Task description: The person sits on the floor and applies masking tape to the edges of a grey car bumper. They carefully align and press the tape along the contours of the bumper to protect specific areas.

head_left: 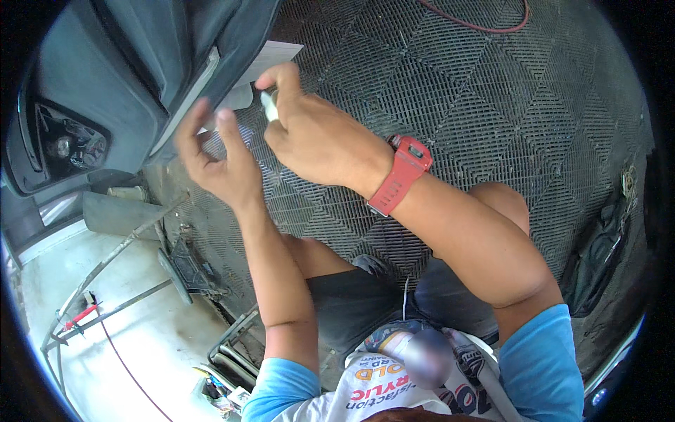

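My right hand point(320, 141), with a red watch point(404, 172) on its wrist, is closed in a pinch on a small whitish piece point(269, 105). Its exact kind does not show. Left of it, my left hand point(223, 160) is raised with thumb and fingers apart, slightly blurred by motion. Both hands are close to the lower edge of a dark grey vehicle bumper point(133, 63) at the upper left. A white sheet of paper point(273, 58) sticks out past the bumper's edge, just beyond my right hand.
Black patterned grating mats point(478, 91) cover the floor. A red hose point(485, 28) curves at the far edge. On the left stand a metal pipe frame point(133, 235) and a red-handled clamp point(81, 316) with a cable. A dark bag point(598, 253) lies at the right.
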A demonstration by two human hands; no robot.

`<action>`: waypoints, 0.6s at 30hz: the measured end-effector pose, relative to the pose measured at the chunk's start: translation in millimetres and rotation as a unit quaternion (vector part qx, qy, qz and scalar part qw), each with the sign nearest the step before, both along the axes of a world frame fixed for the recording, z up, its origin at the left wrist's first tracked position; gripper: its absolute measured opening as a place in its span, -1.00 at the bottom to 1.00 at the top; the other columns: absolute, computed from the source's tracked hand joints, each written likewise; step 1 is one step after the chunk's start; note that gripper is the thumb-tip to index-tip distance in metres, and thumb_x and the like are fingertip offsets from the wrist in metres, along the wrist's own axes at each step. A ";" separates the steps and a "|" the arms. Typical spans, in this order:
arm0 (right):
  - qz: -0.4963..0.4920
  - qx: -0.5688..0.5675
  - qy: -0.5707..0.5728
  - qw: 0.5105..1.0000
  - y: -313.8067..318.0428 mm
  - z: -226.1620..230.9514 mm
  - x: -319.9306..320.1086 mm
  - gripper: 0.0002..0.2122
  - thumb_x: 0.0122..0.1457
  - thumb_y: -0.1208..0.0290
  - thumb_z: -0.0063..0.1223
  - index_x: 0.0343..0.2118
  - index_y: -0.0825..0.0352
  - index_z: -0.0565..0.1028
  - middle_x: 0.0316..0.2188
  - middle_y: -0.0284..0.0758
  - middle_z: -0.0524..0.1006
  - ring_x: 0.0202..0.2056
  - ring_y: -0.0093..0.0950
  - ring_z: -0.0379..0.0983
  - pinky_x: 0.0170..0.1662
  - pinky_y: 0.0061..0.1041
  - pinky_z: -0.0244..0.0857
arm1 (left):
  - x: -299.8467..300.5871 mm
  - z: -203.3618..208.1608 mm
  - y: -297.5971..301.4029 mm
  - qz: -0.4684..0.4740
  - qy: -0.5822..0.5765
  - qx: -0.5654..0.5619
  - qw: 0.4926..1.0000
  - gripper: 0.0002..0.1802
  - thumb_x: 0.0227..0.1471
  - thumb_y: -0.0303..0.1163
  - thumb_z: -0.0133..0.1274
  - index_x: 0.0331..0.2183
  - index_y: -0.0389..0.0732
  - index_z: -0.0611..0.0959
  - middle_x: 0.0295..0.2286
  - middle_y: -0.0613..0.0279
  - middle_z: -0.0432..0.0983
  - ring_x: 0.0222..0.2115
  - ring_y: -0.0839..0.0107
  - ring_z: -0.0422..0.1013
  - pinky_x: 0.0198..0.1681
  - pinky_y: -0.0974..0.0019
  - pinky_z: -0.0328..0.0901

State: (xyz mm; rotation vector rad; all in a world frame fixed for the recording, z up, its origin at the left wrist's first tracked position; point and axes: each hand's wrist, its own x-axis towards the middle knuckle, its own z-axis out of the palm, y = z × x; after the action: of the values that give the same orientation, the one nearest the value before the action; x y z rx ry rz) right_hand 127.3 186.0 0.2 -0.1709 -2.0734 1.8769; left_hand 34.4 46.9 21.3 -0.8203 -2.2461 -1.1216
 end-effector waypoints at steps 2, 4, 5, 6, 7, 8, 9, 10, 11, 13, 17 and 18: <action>0.016 0.054 0.028 0.998 -0.7 -11.8 -0.8 -0.49 0.24 0.48 -0.05 0.19 0.51 0.08 -0.37 0.14 0.57 -0.24 0.09 0.57 -0.09 -0.04 0.39 | 6.6 -8.1 -3.0 -0.092 -0.283 0.086 0.951 -0.65 0.10 -0.41 0.32 -0.10 -0.36 0.66 -0.19 0.17 0.63 -0.15 0.39 0.53 -0.03 0.35 0.38; 0.047 0.060 0.045 0.996 -7.9 -11.5 -3.0 -0.48 0.24 0.50 -0.06 0.22 0.49 0.09 -0.36 0.13 0.58 -0.22 0.08 0.58 -0.09 -0.03 0.39 | 6.6 -5.4 -13.5 -0.115 -0.318 0.061 0.939 -0.76 0.13 -0.42 0.31 -0.21 -0.33 0.67 -0.27 0.22 0.63 -0.23 0.45 0.52 -0.09 0.38 0.39; 0.061 0.063 0.053 0.995 -11.6 -11.2 -3.3 -0.48 0.24 0.51 -0.06 0.23 0.48 0.10 -0.35 0.12 0.58 -0.21 0.07 0.58 -0.09 -0.03 0.39 | 5.3 -4.5 -18.1 -0.127 -0.336 0.049 0.932 -0.81 0.14 -0.42 0.30 -0.26 -0.32 0.68 -0.30 0.24 0.63 -0.28 0.49 0.51 -0.13 0.39 0.39; 0.058 0.086 0.043 0.994 -12.7 -8.4 -2.9 -0.51 0.25 0.49 -0.07 0.21 0.50 0.14 -0.31 0.15 0.58 -0.16 0.09 0.57 -0.07 -0.02 0.39 | 2.5 -5.5 -21.6 -0.124 -0.339 0.046 0.931 -0.82 0.14 -0.42 0.30 -0.28 -0.31 0.68 -0.31 0.26 0.63 -0.29 0.51 0.50 -0.15 0.41 0.38; 0.054 0.110 0.034 0.992 -12.9 -5.2 -2.5 -0.54 0.27 0.47 -0.07 0.18 0.52 0.17 -0.26 0.18 0.59 -0.12 0.10 0.56 -0.04 -0.02 0.40 | -1.7 -5.5 -25.9 -0.122 -0.342 0.043 0.931 -0.83 0.14 -0.42 0.31 -0.29 -0.30 0.67 -0.33 0.27 0.62 -0.31 0.53 0.49 -0.17 0.42 0.37; 0.050 0.133 0.025 0.989 -13.0 -0.6 -2.5 -0.56 0.28 0.45 -0.08 0.16 0.55 0.21 -0.22 0.20 0.59 -0.07 0.12 0.54 -0.01 -0.01 0.40 | -7.3 -6.5 -30.8 -0.120 -0.345 0.040 0.930 -0.84 0.13 -0.42 0.31 -0.31 -0.29 0.67 -0.34 0.29 0.61 -0.33 0.55 0.47 -0.20 0.43 0.37; 0.061 0.116 0.017 0.991 -16.1 2.6 -3.6 -0.58 0.30 0.41 -0.08 0.15 0.53 0.23 -0.25 0.16 0.60 -0.11 0.08 0.56 -0.03 -0.04 0.41 | -14.1 -8.2 -37.7 -0.137 -0.357 0.048 0.923 -0.83 0.16 -0.39 0.29 -0.31 -0.28 0.68 -0.39 0.33 0.60 -0.36 0.59 0.46 -0.23 0.47 0.34; 0.072 0.099 0.010 0.992 -19.0 5.5 -5.8 -0.59 0.33 0.38 -0.09 0.15 0.51 0.25 -0.29 0.11 0.61 -0.15 0.04 0.59 -0.06 -0.07 0.42 | -21.1 -9.5 -42.5 -0.134 -0.353 0.052 0.924 -0.83 0.16 -0.38 0.29 -0.32 -0.28 0.68 -0.41 0.34 0.60 -0.37 0.60 0.45 -0.25 0.48 0.33; 0.093 0.076 -0.011 0.993 -19.2 8.8 -8.5 -0.60 0.35 0.34 -0.09 0.15 0.48 0.28 -0.34 0.05 0.62 -0.21 -0.01 0.60 -0.10 -0.11 0.43 | -29.0 -9.4 -46.7 -0.131 -0.349 0.056 0.926 -0.83 0.16 -0.37 0.29 -0.33 -0.28 0.68 -0.43 0.35 0.59 -0.38 0.61 0.45 -0.26 0.49 0.32; 0.138 0.027 -0.074 0.987 -12.1 11.7 -13.9 -0.61 0.38 0.27 -0.11 0.15 0.44 0.31 -0.44 -0.08 0.62 -0.32 -0.15 0.61 -0.19 -0.19 0.45 | -42.3 -1.8 -50.2 -0.113 -0.295 0.014 0.949 -0.79 0.17 -0.32 0.28 -0.36 -0.27 0.68 -0.49 0.36 0.58 -0.44 0.63 0.43 -0.34 0.52 0.29; 0.153 0.064 -0.147 0.975 -3.1 -2.7 -31.7 -0.68 0.46 0.18 -0.18 0.04 0.31 0.43 -0.67 -0.42 0.50 -0.72 -0.63 0.35 -0.59 -0.55 0.25 | -43.0 14.2 -38.4 -0.064 -0.083 0.041 0.994 -0.75 0.14 -0.33 0.33 -0.36 -0.34 0.70 -0.54 0.36 0.58 -0.51 0.68 0.43 -0.39 0.61 0.29; 0.157 0.061 -0.145 0.975 -5.6 -3.0 -35.0 -0.68 0.46 0.16 -0.18 0.02 0.31 0.44 -0.69 -0.43 0.49 -0.75 -0.64 0.33 -0.61 -0.57 0.23 | -43.8 12.4 -39.3 -0.052 -0.077 0.055 0.994 -0.78 0.13 -0.36 0.33 -0.35 -0.34 0.71 -0.52 0.34 0.60 -0.49 0.66 0.46 -0.37 0.59 0.31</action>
State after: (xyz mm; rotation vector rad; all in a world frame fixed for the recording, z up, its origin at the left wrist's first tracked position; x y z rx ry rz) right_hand 92.3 180.4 -2.8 -0.0940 -2.5348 1.9898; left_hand -9.4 7.6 33.7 -0.8385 -2.2620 -1.3876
